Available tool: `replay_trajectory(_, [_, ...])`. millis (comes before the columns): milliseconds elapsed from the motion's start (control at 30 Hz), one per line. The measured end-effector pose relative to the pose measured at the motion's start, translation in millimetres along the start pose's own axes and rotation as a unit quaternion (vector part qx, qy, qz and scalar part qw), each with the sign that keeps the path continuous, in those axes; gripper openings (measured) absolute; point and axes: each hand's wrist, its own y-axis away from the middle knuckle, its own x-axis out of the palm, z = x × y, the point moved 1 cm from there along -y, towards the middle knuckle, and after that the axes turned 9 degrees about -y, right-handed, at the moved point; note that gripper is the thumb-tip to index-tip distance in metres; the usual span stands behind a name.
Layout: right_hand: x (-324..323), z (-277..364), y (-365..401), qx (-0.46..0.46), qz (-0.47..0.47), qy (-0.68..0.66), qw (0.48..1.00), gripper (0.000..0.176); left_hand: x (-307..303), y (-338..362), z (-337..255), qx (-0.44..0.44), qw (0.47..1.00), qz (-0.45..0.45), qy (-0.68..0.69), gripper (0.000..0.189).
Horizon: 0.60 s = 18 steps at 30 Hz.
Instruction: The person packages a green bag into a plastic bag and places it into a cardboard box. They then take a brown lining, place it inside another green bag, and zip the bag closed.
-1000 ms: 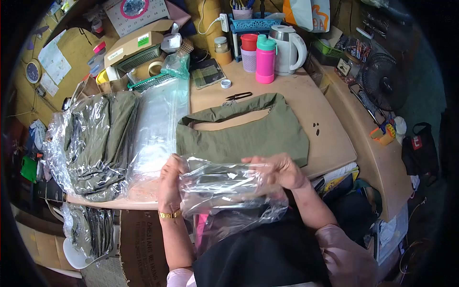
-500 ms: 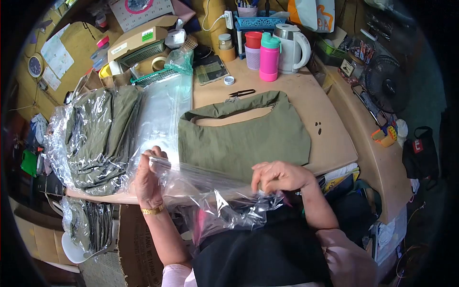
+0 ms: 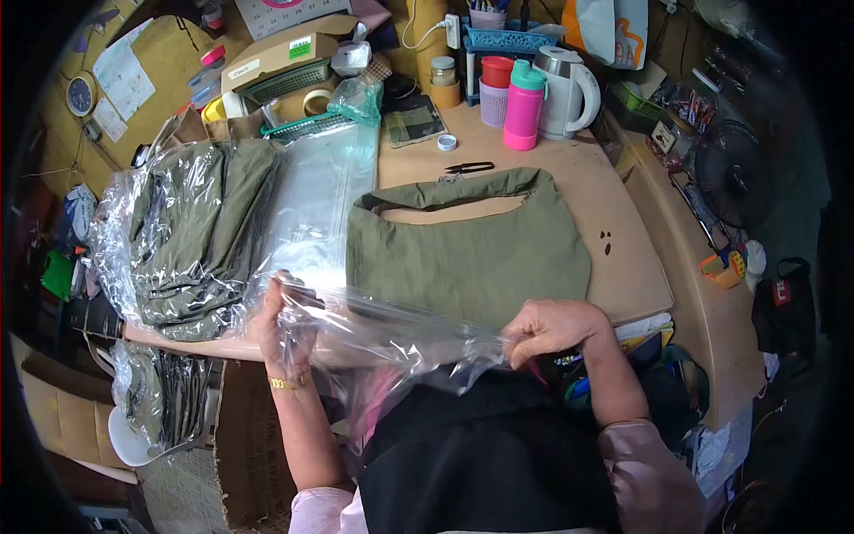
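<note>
Left hand (image 3: 283, 325) and right hand (image 3: 551, 327) each close their grip on opposite ends of a clear crinkly plastic bag (image 3: 391, 325), pulling it taut at the counter (image 3: 623, 271) edge, just before the flat olive-green fabric shoulder bag (image 3: 471, 254).

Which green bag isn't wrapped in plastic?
The green bag spread flat in the middle; the stacked bags left of it are wrapped in clear plastic.

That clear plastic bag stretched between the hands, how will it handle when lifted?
Probably floppy: the clear plastic bag sags and crumples between the left hand and right hand. Likely very light, and its glossy film looks slippery.
</note>
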Motion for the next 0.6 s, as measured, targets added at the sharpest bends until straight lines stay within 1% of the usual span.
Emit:
replay_trajectory(33, [-1.3,-11.3,-4.0,-0.126,-0.077,-0.039,0.988,0.020,-1.4,3.8,-1.8,0.000,1.000,-0.002,-0.001,0.030])
replay_trajectory(67, [-3.3,-18.6,-5.3,-0.248,-0.153,-0.078,0.953,0.023,0.3,10.2,-4.7,-0.011,0.995,0.094,-0.027,0.024])
replay_trajectory(100, [-9.6,-20.2,-5.9,-0.249,-0.151,-0.078,0.954,0.023,4.6,15.3,-8.6,-0.020,0.980,0.189,-0.053,0.020])
replay_trajectory(133, [-23.1,-20.8,-3.9,-0.317,-0.322,-0.187,0.872,0.027,29.1,19.8,-16.8,-0.030,0.914,0.278,-0.293,0.016])
replay_trajectory(167, [-29.8,-24.9,0.0,-0.367,-0.478,-0.288,0.745,0.031,52.5,23.8,-19.8,-0.040,0.783,0.349,-0.513,0.012])
replay_trajectory(200, [-30.1,-29.6,1.8,-0.367,-0.478,-0.289,0.744,0.031,50.5,24.2,-9.8,-0.138,0.802,0.318,-0.487,0.010])
replay_trajectory(233, [-30.3,-35.4,0.4,-0.361,-0.337,-0.445,0.747,0.035,40.4,22.8,3.0,-0.234,0.811,0.283,-0.455,0.009])
replay_trajectory(267, [-28.2,-40.7,-2.0,-0.339,-0.182,-0.582,0.717,0.039,-8.6,13.6,7.8,-0.168,0.891,0.214,-0.364,0.010])
replay_trajectory(300, [-19.1,-47.0,-4.4,-0.276,-0.049,-0.655,0.702,0.034,-52.2,5.6,7.0,-0.098,0.949,0.139,-0.264,0.011])
replay_trajectory(333, [-20.7,-50.9,-7.0,-0.209,-0.125,-0.243,0.939,0.024,7.9,15.6,-1.4,-0.037,0.983,-0.041,-0.173,0.022])
replay_trajectory(367, [-16.9,-50.1,-9.6,-0.208,-0.125,-0.243,0.939,0.024,15.0,3.7,-3.4,-0.022,0.994,-0.109,-0.019,0.035])
replay_trajectory(400, [-5.7,-42.7,-16.5,-0.121,-0.038,-0.181,0.975,0.017,5.9,0.5,-4.1,-0.019,0.997,-0.043,0.055,0.033])
replay_trajectory(433, [4.6,-36.4,-18.2,-0.032,0.050,-0.116,0.991,0.012,-4.0,-2.6,-4.3,-0.016,0.992,0.024,0.127,0.031])
replay_trajectory(467, [7.1,-26.7,-11.5,-0.142,-0.089,-0.154,0.974,0.019,-11.3,1.6,-0.1,-0.016,0.992,0.022,0.126,0.031])
replay_trajectory(500, [2.1,-27.4,-13.6,-0.266,-0.222,-0.258,0.902,0.019,-13.9,9.9,3.8,-0.033,0.990,0.103,0.091,0.031])
replay_trajectory(533, [-3.5,-29.4,-14.5,-0.377,-0.345,-0.350,0.785,0.020,-14.9,17.2,6.6,-0.049,0.980,0.184,0.055,0.030])
replay_trajectory(567, [-10.2,-29.7,-11.8,-0.376,-0.346,-0.352,0.784,0.020,-15.9,21.3,6.4,-0.051,0.980,0.183,0.055,0.030])
replay_trajectory(600, [-21.2,-29.4,-6.3,-0.405,-0.257,-0.474,0.739,0.018,-10.4,24.1,5.1,-0.096,0.958,0.232,-0.140,0.028])
